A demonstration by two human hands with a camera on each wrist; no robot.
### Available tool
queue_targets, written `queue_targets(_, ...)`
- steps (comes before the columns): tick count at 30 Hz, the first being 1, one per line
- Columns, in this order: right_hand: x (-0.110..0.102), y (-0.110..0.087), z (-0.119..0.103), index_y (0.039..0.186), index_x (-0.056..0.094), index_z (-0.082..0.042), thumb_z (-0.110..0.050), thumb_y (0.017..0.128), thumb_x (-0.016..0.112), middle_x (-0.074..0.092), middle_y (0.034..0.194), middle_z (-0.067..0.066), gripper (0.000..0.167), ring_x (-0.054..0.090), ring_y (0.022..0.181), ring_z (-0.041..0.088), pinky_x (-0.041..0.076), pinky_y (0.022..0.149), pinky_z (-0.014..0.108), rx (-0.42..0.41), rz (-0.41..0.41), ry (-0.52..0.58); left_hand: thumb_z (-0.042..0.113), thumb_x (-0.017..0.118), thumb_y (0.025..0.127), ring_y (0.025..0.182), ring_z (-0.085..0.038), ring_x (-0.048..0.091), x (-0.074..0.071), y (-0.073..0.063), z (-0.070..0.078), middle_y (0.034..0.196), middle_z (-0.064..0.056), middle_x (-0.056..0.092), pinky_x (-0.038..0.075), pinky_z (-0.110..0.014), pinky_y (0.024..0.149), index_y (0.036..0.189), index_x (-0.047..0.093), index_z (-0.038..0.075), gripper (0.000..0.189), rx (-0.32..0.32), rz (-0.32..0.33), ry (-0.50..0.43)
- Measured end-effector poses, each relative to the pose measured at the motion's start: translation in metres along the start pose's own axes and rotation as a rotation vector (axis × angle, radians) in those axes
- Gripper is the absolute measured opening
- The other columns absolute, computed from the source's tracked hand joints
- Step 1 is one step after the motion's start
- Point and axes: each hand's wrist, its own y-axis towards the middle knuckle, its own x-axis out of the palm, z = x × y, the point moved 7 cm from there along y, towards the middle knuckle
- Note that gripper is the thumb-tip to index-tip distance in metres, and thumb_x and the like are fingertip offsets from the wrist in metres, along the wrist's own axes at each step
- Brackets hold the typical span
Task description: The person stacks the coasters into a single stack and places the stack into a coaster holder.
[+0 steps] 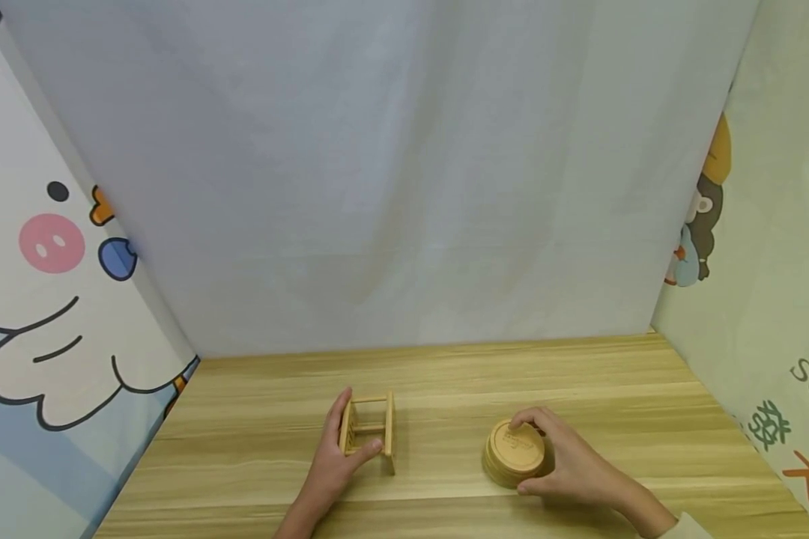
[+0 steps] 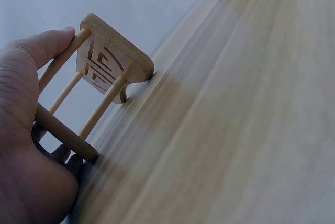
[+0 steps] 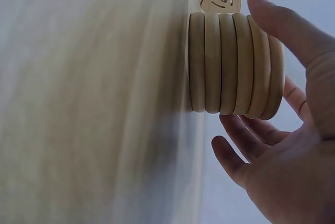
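My left hand (image 1: pixel 335 457) holds a small wooden coaster rack (image 1: pixel 389 430), with two carved end panels joined by thin rods. Its thumb lies along one rod in the left wrist view, and the lower edge of the far carved panel (image 2: pixel 107 59) is at the tabletop. To the right stands a stack of round wooden coasters (image 1: pixel 515 449), with faint engraved marks on the top one. My right hand (image 1: pixel 569 460) curls round this stack, thumb on the near side and fingers on the far side. Several coaster edges (image 3: pixel 230 64) show in the right wrist view, lined up nearly evenly.
The wood-grain table (image 1: pixel 445 374) ends at a pale hanging cloth (image 1: pixel 404 187) behind. A cartoon-printed panel (image 1: pixel 47 322) borders it on the left, and another printed panel (image 1: pixel 768 299) on the right. A strip of tabletop separates the rack from the stack.
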Motion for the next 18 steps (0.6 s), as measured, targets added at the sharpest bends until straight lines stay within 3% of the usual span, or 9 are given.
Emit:
queue_targets(7, 0.002, -0.001, 0.005, 0.137, 0.059, -0.024, -0.034, 0.076, 0.105, 0.062, 0.14, -0.002, 0.078, 0.058, 0.134, 0.014, 0.046, 0.116, 0.028, 0.004, -0.031, 0.037, 0.016, 0.086, 0.098, 0.165, -0.054, 0.016, 0.001, 0.0, 0.001, 0.181, -0.028, 0.015, 0.024, -0.069, 0.129, 0.178, 0.02, 0.01, 0.104, 0.007, 0.003, 0.022)
queue_targets(18, 0.006, 0.001, 0.015, 0.137, 0.057, -0.026, -0.033, 0.078, 0.104, 0.064, 0.14, -0.004, 0.076, 0.059, 0.136, 0.016, 0.046, 0.115, 0.027, 0.014, -0.072, 0.05, 0.015, 0.08, 0.103, 0.168, -0.051, 0.01, 0.0, -0.001, 0.001, 0.183, -0.023, 0.013, 0.014, -0.071, 0.131, 0.178, 0.021, 0.012, 0.096, -0.002, 0.002, 0.007)
